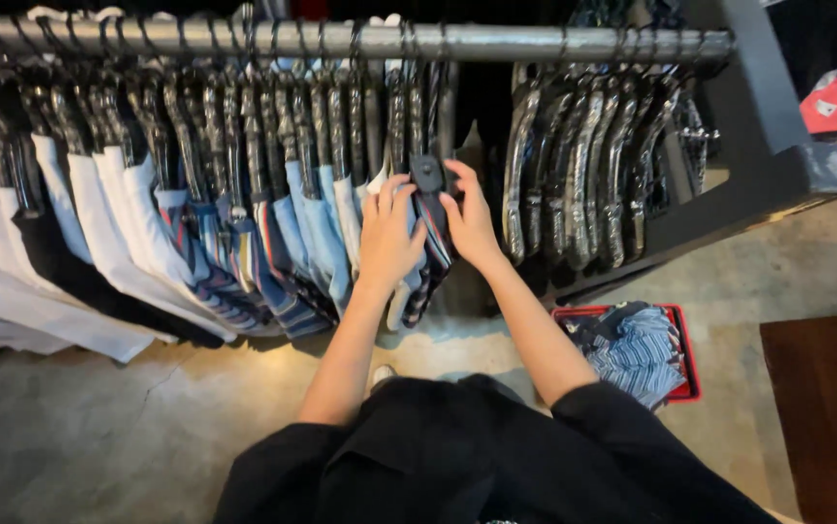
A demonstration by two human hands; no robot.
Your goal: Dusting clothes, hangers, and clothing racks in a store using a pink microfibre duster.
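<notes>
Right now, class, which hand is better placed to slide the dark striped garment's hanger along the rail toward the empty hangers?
Probably the right hand: it touches the hanger clip and lies nearer the empty hangers. The left hand rests lower, on the striped garment.

White, blue-striped shirts (195,243); red basket (682,349); blk hangers (583,165).

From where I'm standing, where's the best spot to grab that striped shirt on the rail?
Take the black hanger at its flat neck, coming from the front. It stands proud above the striped shirt, between the left hand and right hand.
</notes>
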